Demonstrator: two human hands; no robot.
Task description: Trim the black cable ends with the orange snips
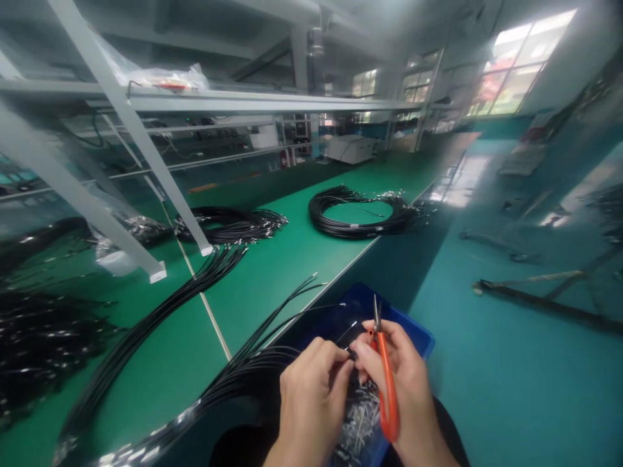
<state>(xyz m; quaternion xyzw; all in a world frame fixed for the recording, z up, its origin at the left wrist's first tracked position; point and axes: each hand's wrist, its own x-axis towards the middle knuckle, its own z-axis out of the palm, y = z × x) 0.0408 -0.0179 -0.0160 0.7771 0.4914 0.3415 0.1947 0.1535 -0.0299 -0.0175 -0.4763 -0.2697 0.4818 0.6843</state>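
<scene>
My right hand (409,370) is closed around a pair of scissors (387,383) with orange handles, their narrow metal blades pointing up and slightly parted. Thumb and fingertips of my left hand (311,386) pinch a small dark piece that looks like a black cable end (352,354). My right fingertips meet it from the other side, so its exact shape is partly hidden. Under both hands sits a blue bin (421,334) with many small clear and silvery bits (359,418) inside. A bundle of black cables (243,366) runs from the table edge toward my left hand.
On the green table (272,272) lie a coiled cable bundle (341,228), another coil (228,224) and a dark cable heap (43,350). White shelf posts (156,155) stand at the left. A wheeled metal frame (545,298) is on the floor at the right.
</scene>
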